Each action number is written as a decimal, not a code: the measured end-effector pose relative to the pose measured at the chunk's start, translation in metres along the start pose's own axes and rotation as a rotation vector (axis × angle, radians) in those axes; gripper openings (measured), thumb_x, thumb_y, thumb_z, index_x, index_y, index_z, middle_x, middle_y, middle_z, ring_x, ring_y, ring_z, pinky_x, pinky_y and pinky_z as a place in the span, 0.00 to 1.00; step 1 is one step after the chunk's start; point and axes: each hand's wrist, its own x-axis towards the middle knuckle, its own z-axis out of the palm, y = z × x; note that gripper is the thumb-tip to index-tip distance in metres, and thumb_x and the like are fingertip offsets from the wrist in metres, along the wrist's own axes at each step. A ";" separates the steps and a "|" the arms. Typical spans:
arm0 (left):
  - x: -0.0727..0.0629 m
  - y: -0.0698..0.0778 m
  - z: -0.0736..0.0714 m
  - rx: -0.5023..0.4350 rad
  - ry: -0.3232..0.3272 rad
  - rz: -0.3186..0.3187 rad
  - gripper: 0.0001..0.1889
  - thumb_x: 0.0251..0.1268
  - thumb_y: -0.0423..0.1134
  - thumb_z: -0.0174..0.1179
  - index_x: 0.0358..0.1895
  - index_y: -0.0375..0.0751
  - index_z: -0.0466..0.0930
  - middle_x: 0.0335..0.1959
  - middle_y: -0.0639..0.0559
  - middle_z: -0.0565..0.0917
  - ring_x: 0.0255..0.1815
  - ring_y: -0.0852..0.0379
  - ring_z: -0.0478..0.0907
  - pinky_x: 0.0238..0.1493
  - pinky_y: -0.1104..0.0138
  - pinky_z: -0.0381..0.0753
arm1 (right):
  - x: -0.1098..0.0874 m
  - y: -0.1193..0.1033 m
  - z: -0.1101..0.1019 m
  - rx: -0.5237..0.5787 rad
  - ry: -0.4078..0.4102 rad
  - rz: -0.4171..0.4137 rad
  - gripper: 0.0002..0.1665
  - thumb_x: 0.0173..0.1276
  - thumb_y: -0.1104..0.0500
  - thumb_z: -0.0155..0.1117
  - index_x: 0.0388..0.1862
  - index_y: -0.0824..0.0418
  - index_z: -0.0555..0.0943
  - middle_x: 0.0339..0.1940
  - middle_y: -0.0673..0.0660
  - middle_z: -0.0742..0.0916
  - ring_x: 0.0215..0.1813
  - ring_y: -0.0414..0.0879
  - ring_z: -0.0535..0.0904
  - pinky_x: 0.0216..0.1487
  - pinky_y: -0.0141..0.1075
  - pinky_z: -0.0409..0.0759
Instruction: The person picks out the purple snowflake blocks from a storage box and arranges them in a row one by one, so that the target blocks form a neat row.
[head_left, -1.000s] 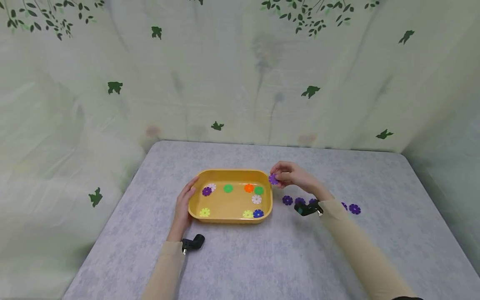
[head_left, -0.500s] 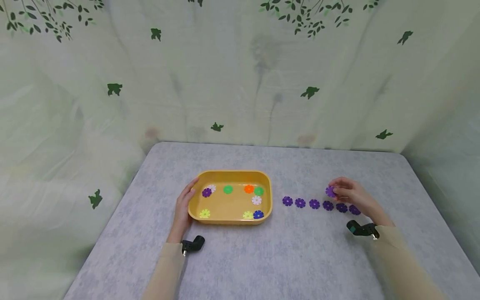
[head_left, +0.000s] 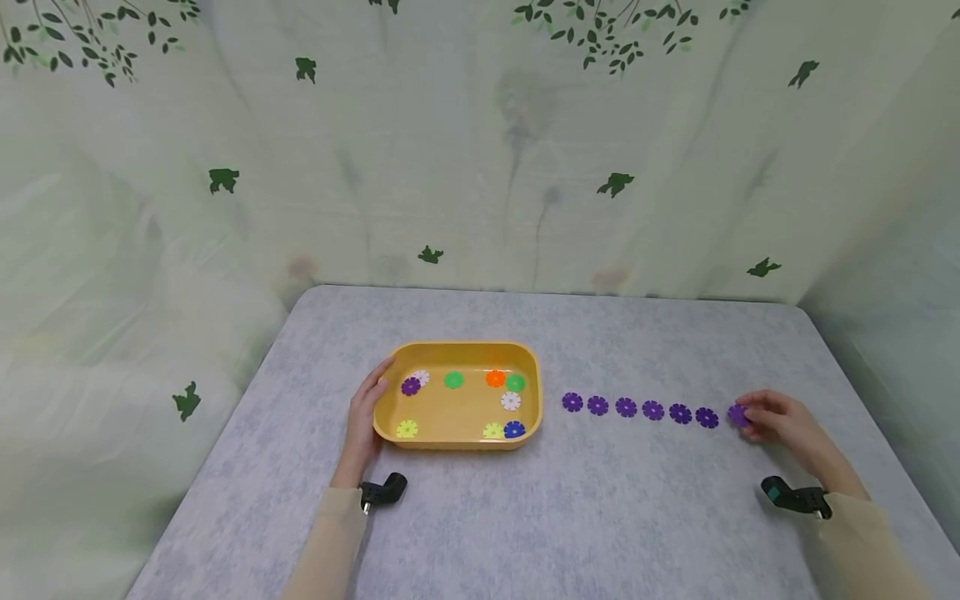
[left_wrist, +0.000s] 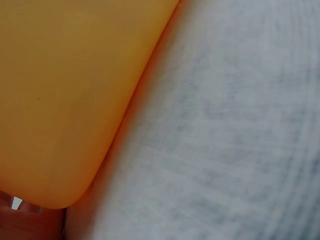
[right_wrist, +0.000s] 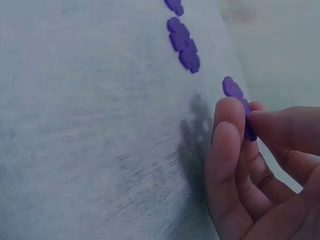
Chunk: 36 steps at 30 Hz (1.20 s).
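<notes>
From the head view, I have my right hand near the table's right edge, its grip pinching a purple flower disc at the right end of a row of six purple discs laid across the table. I judge the step in hand to be setting this disc down as the seventh in the line. My left hand rests against the left wall of the yellow tray, fingers fairly straight; mixed coloured discs lie inside.

The left wrist view shows only the tray's rounded corner on the grey cloth, so that hand's grip cannot be read there.

In the right wrist view, thumb and fingertips clamp the disc on edge just above the table. Next I should tip it flat, in line and spaced like the rest.
</notes>
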 end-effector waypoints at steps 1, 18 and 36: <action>0.000 0.000 0.000 -0.002 0.001 -0.002 0.22 0.77 0.41 0.44 0.69 0.41 0.66 0.70 0.52 0.65 0.71 0.59 0.57 0.69 0.69 0.58 | 0.000 0.000 0.001 -0.030 0.006 0.016 0.16 0.75 0.66 0.49 0.50 0.81 0.70 0.35 0.47 0.82 0.31 0.39 0.81 0.32 0.33 0.83; -0.002 0.000 -0.004 -0.008 0.011 -0.009 0.22 0.77 0.42 0.45 0.69 0.42 0.66 0.70 0.53 0.65 0.71 0.59 0.58 0.69 0.68 0.58 | 0.016 -0.024 0.021 -0.244 0.083 0.059 0.22 0.76 0.58 0.47 0.56 0.77 0.70 0.45 0.67 0.79 0.30 0.44 0.79 0.32 0.33 0.82; 0.001 -0.001 -0.001 0.003 0.015 -0.008 0.21 0.76 0.42 0.45 0.68 0.44 0.68 0.70 0.54 0.66 0.70 0.60 0.58 0.68 0.69 0.59 | 0.114 -0.145 0.180 0.140 -0.279 -0.060 0.20 0.74 0.57 0.54 0.56 0.71 0.72 0.48 0.67 0.78 0.38 0.50 0.79 0.44 0.41 0.82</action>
